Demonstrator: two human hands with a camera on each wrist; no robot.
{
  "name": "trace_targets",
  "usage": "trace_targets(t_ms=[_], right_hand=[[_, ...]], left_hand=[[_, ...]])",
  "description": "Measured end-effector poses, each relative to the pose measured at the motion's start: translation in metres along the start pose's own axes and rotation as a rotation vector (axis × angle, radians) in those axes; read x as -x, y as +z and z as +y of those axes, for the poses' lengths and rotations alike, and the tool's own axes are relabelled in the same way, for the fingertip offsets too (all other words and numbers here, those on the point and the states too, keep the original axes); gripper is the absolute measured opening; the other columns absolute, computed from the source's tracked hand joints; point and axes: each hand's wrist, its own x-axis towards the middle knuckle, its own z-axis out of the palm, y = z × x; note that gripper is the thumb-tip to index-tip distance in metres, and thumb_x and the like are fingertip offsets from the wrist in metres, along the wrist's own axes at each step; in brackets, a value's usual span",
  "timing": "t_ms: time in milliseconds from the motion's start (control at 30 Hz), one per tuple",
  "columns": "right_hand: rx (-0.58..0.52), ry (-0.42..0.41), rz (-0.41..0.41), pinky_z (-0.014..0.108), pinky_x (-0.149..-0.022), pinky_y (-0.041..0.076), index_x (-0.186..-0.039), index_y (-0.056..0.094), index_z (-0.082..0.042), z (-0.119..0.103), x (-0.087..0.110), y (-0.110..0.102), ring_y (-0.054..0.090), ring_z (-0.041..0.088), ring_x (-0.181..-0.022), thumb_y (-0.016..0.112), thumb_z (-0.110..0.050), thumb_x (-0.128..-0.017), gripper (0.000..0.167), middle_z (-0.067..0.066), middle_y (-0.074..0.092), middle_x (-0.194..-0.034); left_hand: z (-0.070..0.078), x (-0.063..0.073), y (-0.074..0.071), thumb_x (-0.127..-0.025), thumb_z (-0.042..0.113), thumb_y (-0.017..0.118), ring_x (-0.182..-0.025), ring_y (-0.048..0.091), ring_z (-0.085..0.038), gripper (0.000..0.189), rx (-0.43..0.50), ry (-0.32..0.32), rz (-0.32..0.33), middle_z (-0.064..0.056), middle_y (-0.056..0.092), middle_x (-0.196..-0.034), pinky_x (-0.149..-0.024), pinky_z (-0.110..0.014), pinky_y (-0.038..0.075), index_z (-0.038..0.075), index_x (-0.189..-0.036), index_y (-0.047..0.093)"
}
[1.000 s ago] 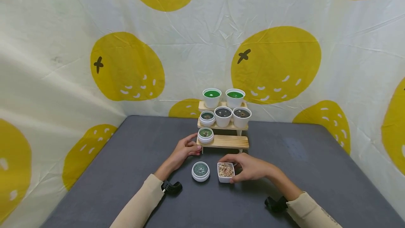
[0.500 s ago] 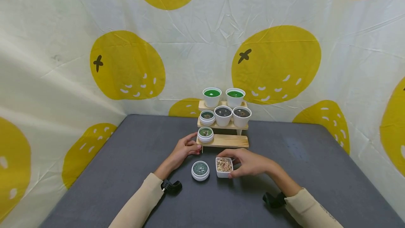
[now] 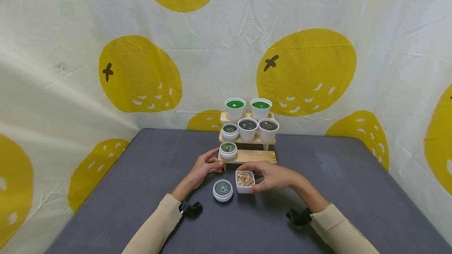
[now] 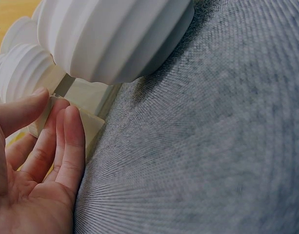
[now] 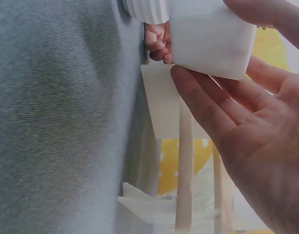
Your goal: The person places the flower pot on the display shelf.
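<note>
My right hand (image 3: 273,176) grips a small square white pot (image 3: 245,190) filled with tan and brown chips, thumb and fingers on its sides. In the right wrist view the pot (image 5: 212,41) is off the table, in front of the stand. My left hand (image 3: 203,169) pinches the left end of the three-tier wooden stand (image 3: 256,156); the left wrist view shows its thumb and fingers at the stand's edge (image 4: 93,124). A round white ribbed jar (image 3: 223,191) with grey-green contents stands on the table between my hands. Another ribbed jar (image 3: 228,150) with green contents sits on the lowest tier's left end.
The middle tier bears a ribbed jar (image 3: 230,131) and two white cups with dark contents (image 3: 248,129). On the top tier stand two cups with bright green contents (image 3: 235,109). A fruit-printed curtain (image 3: 212,69) closes off the grey table (image 3: 169,144) behind.
My right hand has carried the square pot up and left, closer to the stand's lowest tier. My left hand stays at the stand's left end.
</note>
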Motion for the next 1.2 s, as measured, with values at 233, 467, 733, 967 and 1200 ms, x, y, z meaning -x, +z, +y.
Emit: trace_targets(t_ms=[233, 467, 733, 967, 1200], right_hand=[[-0.009, -0.004, -0.003, 0.035, -0.102, 0.056, -0.146, 0.054, -0.008, -0.0023, -0.006, -0.0022, 0.064, 0.014, -0.113, 0.08, -0.018, -0.087, 0.065, 0.008, 0.061, -0.139], [-0.015, -0.011, -0.008, 0.036, -0.101, 0.056, -0.145, 0.054, -0.008, -0.0011, -0.0068, -0.0022, 0.065, 0.014, -0.111, 0.079, -0.017, -0.088, 0.064, 0.009, 0.061, -0.137], [-0.013, -0.008, 0.002, 0.037, -0.101, 0.056, -0.145, 0.055, -0.007, 0.0016, -0.0064, -0.0046, 0.064, 0.015, -0.111, 0.08, -0.017, -0.087, 0.064, 0.009, 0.062, -0.135], [-0.035, 0.019, 0.011, 0.035, -0.101, 0.055, -0.146, 0.054, -0.007, 0.0041, -0.0051, -0.0079, 0.064, 0.018, -0.11, 0.079, -0.017, -0.087, 0.065, 0.009, 0.061, -0.131], [-0.05, 0.04, 0.019, 0.038, -0.102, 0.055, -0.148, 0.05, -0.004, 0.0068, -0.0028, -0.0095, 0.062, 0.022, -0.111, 0.079, -0.02, -0.089, 0.068, 0.013, 0.059, -0.133]], left_hand=[[-0.0004, 0.0, -0.0003, -0.096, 0.006, 0.071, -0.085, 0.071, -0.015, 0.069, -0.013, -0.009, 0.014, -0.002, 0.074, -0.093, -0.078, -0.027, 0.062, 0.01, -0.157, 0.04], [-0.0026, -0.0018, -0.0004, -0.096, 0.005, 0.071, -0.085, 0.071, -0.017, 0.07, -0.013, 0.0, 0.005, -0.003, 0.073, -0.093, -0.078, -0.027, 0.062, 0.009, -0.158, 0.039], [-0.0016, -0.0002, -0.0003, -0.096, 0.005, 0.07, -0.084, 0.071, -0.015, 0.07, -0.006, -0.001, 0.018, -0.003, 0.074, -0.094, -0.078, -0.027, 0.062, 0.009, -0.158, 0.039], [-0.0009, 0.0015, -0.0004, -0.095, 0.003, 0.071, -0.082, 0.07, -0.013, 0.072, 0.002, 0.008, 0.013, -0.001, 0.073, -0.092, -0.077, -0.027, 0.062, 0.006, -0.159, 0.037], [-0.0022, -0.0011, -0.0005, -0.094, 0.005, 0.072, -0.083, 0.071, -0.014, 0.073, -0.002, 0.009, 0.008, -0.002, 0.073, -0.093, -0.077, -0.028, 0.062, 0.005, -0.158, 0.037]])
